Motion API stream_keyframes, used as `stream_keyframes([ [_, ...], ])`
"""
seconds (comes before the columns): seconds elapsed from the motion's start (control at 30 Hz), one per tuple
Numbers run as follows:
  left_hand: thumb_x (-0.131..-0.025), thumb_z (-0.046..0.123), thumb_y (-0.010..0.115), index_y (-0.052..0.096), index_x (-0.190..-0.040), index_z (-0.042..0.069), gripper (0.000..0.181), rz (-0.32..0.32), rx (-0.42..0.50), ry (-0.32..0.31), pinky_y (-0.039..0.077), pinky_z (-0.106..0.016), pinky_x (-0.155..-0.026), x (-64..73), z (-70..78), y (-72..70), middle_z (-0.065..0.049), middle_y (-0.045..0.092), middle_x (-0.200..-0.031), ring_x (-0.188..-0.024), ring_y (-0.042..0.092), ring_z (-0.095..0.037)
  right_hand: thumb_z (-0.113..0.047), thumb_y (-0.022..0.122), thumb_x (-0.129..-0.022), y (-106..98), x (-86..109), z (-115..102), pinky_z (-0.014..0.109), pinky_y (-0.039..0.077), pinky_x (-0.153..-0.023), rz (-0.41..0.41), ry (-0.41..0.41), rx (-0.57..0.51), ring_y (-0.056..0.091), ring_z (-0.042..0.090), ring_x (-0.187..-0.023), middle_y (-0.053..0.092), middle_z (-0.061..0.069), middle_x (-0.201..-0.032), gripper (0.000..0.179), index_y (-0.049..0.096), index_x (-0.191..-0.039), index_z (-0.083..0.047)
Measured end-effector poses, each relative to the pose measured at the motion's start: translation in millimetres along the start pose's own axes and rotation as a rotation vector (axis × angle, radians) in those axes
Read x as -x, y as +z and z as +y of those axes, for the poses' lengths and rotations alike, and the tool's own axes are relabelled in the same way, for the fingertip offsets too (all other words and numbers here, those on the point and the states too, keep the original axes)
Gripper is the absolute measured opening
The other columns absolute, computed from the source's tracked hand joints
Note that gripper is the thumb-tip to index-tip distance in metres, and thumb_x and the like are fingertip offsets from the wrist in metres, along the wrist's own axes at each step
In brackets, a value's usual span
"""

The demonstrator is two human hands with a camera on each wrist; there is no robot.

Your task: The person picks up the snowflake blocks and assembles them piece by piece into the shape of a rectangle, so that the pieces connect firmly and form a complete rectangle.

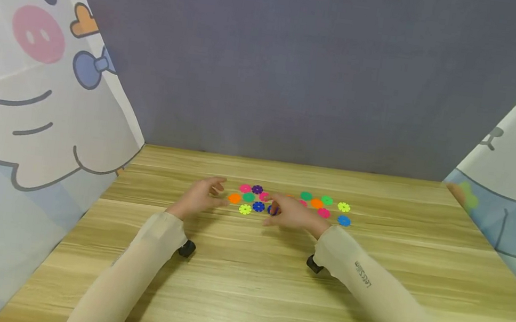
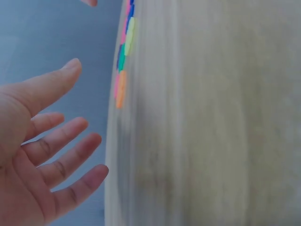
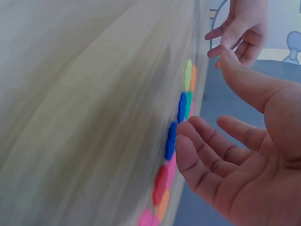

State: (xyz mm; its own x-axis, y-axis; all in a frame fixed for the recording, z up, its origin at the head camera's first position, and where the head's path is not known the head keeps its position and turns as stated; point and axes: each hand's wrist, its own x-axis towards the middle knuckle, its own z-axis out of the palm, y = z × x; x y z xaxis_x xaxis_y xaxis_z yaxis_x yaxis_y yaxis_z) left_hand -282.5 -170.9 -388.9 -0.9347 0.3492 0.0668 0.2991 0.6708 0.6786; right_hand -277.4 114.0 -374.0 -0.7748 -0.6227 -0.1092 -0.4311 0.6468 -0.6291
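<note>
Flat, notched flower-shaped plastic discs in several colours lie spread on the wooden table. My left hand [image 1: 200, 197] hovers at the left end of the group, fingers spread and holding nothing, nearest an orange disc [image 1: 234, 198] and a yellow disc [image 1: 244, 209]. Over the middle of the group is my right hand [image 1: 292, 212], its fingers loosely bent and its thumb apart. In the right wrist view, its fingertips are right beside a dark blue disc [image 3: 171, 141], with nothing held between thumb and fingers. Part of the group is hidden beneath this hand in the head view.
To the right lie a light blue disc [image 1: 344, 221], a yellow-green disc [image 1: 343, 207] and a pink disc [image 1: 323, 212]. The wooden table [image 1: 242, 288] meets a grey back panel [image 1: 297, 80]. Cartoon-printed curtains [image 1: 46, 156] flank both sides.
</note>
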Motion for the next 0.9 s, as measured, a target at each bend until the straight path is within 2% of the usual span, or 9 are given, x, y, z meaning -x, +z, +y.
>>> stream_keyframes([
  [0.13, -0.090, 0.017, 0.076, 0.054, -0.137, -0.006, 0.057, -0.012, -0.028, -0.005, 0.052, -0.046, -0.090, -7.1, -2.9, 2.2, -0.019, 0.065, -0.112, -0.103, 0.063, -0.033, -0.020, 0.075, -0.092, 8, -16.1, -1, 0.032, 0.052, -0.071, -0.029, 0.004, -0.087, 0.059, 0.017, -0.078, 0.062, 0.006, -0.091, 0.064, 0.045, -0.144, 0.003],
  [0.3, -0.089, 0.017, 0.076, 0.059, -0.133, -0.004, 0.051, -0.040, -0.040, -0.039, 0.052, -0.035, -0.073, -16.2, -6.4, 5.1, -0.011, 0.065, -0.096, -0.082, 0.059, -0.022, -0.019, 0.073, -0.093, 17, -30.6, -4, 0.028, 0.049, -0.053, -0.050, 0.069, -0.185, 0.054, 0.018, -0.058, 0.061, 0.008, -0.086, 0.054, 0.051, -0.140, -0.002],
  [0.43, -0.090, 0.020, 0.076, 0.061, -0.133, 0.000, 0.049, -0.052, -0.029, -0.080, 0.047, -0.031, -0.065, -21.8, -10.8, 7.2, -0.008, 0.064, -0.091, -0.074, 0.053, -0.019, -0.021, 0.074, -0.092, 21, -38.8, -9, 0.027, 0.049, -0.048, -0.037, 0.115, -0.169, 0.054, 0.016, -0.052, 0.062, 0.009, -0.080, 0.052, 0.054, -0.138, -0.004],
  [0.5, -0.090, 0.021, 0.076, 0.062, -0.132, 0.001, 0.048, -0.055, -0.018, -0.087, 0.049, -0.033, -0.067, -24.2, -12.6, 8.1, -0.010, 0.065, -0.095, -0.078, 0.055, -0.020, -0.022, 0.074, -0.092, 22, -42.0, -12, 0.027, 0.050, -0.048, -0.029, 0.136, -0.141, 0.054, 0.016, -0.050, 0.061, 0.009, -0.078, 0.052, 0.055, -0.137, -0.004],
  [0.7, -0.088, 0.020, 0.078, 0.067, -0.127, 0.002, 0.044, -0.057, 0.026, -0.091, 0.053, -0.042, -0.085, -28.7, -14.5, 10.9, -0.017, 0.067, -0.113, -0.102, 0.061, -0.030, -0.022, 0.076, -0.091, 26, -53.1, -12, 0.027, 0.052, -0.046, 0.015, 0.159, -0.089, 0.053, 0.013, -0.046, 0.060, 0.006, -0.067, 0.046, 0.060, -0.130, -0.004],
  [0.9, -0.086, 0.015, 0.079, 0.070, -0.121, -0.001, 0.039, -0.051, -0.002, -0.076, 0.053, -0.042, -0.089, -31.1, -7.2, 14.1, -0.019, 0.068, -0.118, -0.105, 0.063, -0.032, -0.019, 0.080, -0.087, 30, -60.8, -10, 0.029, 0.052, -0.043, 0.066, 0.151, -0.066, 0.052, 0.013, -0.040, 0.060, 0.006, -0.058, 0.038, 0.069, -0.122, -0.008],
])
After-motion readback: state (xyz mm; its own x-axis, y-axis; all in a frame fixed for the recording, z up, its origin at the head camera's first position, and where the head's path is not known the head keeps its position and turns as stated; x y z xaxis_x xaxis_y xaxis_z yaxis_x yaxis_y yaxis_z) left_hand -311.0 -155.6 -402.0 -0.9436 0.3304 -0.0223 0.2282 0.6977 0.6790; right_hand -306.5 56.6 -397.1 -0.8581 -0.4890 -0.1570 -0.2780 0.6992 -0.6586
